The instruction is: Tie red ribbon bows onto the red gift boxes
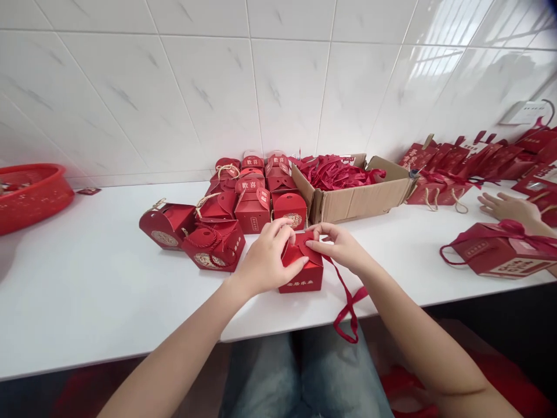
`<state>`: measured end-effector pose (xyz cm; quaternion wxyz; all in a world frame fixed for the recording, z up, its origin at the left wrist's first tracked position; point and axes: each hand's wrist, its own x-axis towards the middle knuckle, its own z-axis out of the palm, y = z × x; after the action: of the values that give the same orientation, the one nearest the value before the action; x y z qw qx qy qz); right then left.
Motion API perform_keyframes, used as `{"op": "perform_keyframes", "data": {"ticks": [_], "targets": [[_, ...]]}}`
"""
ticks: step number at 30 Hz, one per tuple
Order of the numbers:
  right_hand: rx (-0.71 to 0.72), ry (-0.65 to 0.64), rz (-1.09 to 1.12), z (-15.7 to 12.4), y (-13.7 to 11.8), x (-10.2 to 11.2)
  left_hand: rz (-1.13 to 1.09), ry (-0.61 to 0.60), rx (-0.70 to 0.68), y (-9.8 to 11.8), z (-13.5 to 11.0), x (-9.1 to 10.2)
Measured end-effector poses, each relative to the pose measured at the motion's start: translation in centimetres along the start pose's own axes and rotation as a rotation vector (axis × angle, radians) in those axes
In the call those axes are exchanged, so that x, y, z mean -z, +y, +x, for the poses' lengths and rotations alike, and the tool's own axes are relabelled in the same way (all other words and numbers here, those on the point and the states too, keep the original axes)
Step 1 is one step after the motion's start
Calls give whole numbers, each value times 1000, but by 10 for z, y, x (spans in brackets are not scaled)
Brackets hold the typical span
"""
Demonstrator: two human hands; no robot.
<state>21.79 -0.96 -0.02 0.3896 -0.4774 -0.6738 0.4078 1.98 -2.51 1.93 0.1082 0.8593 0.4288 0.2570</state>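
Observation:
A small red gift box [301,284] with gold characters stands near the table's front edge. My left hand [272,255] curls round its left and upper side, thumb across the front of the lid. On the right part of the lid, the thumb and fingers of my right hand [333,244] pinch at a rounded flap. From below that hand a dark red ribbon [349,302] trails down over the table edge in a loop. My fingers partly hide the top of the box, so where the ribbon enters cannot be seen.
Several closed red boxes [252,215] stand behind and to the left. An open cardboard carton [361,203] holds red ribbons [333,172]. A red plastic basket [39,197] sits far left. At right, another person's hand [509,209] rests near a ribboned box [491,255].

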Motion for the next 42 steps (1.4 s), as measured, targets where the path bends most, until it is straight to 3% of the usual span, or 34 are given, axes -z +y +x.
{"op": "perform_keyframes", "data": {"ticks": [3,8,11,14,18,23,33,42], "targets": [[50,-127,-85,19,-7,10,120,-125,34,1,21,16],[118,-562,-423,54,-35,26,285,-502,-12,8,48,45],[148,-694,-633,70,-51,32,357,-562,13,14,58,50],[150,-715,-701,77,-57,35,374,-516,16,17,62,47],[165,-711,-625,79,-51,37,280,-470,-54,9,61,43],[164,-682,-598,81,-46,36,178,-466,-77,-2,61,44],[247,-718,-543,81,-48,38,155,-510,7,1,63,50],[238,-696,-557,77,-52,40,118,-497,-86,-3,62,51]]}}
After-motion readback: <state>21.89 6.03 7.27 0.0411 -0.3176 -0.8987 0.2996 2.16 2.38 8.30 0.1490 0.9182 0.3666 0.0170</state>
